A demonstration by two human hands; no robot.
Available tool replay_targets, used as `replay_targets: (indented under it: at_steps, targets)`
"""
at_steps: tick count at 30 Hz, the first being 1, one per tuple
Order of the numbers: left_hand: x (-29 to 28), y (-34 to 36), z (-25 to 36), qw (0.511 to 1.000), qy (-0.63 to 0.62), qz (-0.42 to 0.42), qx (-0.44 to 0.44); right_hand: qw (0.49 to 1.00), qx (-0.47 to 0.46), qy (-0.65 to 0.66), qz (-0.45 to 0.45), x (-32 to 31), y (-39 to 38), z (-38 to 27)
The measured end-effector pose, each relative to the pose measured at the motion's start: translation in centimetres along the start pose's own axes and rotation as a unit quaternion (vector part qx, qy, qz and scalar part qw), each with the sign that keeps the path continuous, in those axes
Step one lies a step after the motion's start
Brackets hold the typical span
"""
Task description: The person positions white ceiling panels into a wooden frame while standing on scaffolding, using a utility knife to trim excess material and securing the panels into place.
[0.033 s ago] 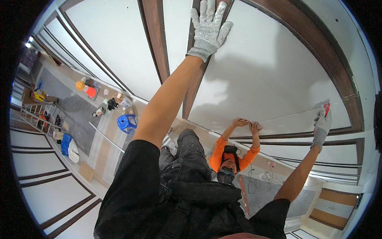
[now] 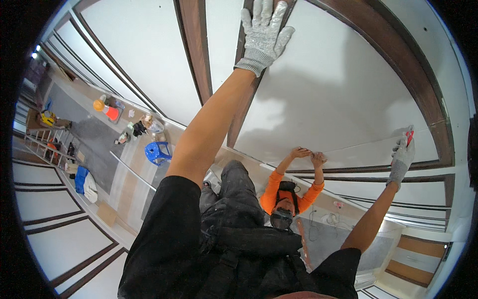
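Observation:
My left hand (image 2: pixel 264 36), in a grey knit glove, lies flat with fingers spread over a dark brown wood strip (image 2: pixel 247 94) and the edge of a white panel (image 2: pixel 338 79). Farther right, my gloved right hand (image 2: pixel 401 155) is closed around a small red tool (image 2: pixel 410 136), its exact kind unclear, held against the panel near its lower right corner. A thin line (image 2: pixel 356 145) runs across the panel from near that hand toward a co-worker's hands (image 2: pixel 309 155). The co-worker's bare hands press on the panel's lower edge.
The co-worker in an orange top (image 2: pixel 271 192) stands below, between my arms. Down on the floor are a blue stool (image 2: pixel 158 152), an orange-and-white cone (image 2: pixel 110 112), a ladder (image 2: pixel 46 145) and a long pale rod (image 2: pixel 132 171). Cables (image 2: pixel 312 226) lie beyond the co-worker.

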State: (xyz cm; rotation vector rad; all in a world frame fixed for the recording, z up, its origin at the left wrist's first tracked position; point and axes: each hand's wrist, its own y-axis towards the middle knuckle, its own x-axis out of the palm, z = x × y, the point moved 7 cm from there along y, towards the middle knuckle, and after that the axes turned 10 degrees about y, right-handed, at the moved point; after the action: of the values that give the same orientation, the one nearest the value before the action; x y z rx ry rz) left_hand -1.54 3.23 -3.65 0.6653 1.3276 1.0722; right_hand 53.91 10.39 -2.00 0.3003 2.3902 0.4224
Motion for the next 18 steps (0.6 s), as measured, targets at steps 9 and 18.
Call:
replay_targets:
  at_steps: [9, 18]
  targets:
    - [-1.1, 0.0, 1.2, 0.999, -0.013, 0.042, 0.027, 0.983, 0.037, 0.131, 0.125, 1.3, -1.0, 1.0]
    - [-1.1, -0.8, 2.5, 0.996, -0.037, 0.071, 0.036, 0.974, -0.161, -0.021, 0.161, 2.1, -2.6, -3.7]
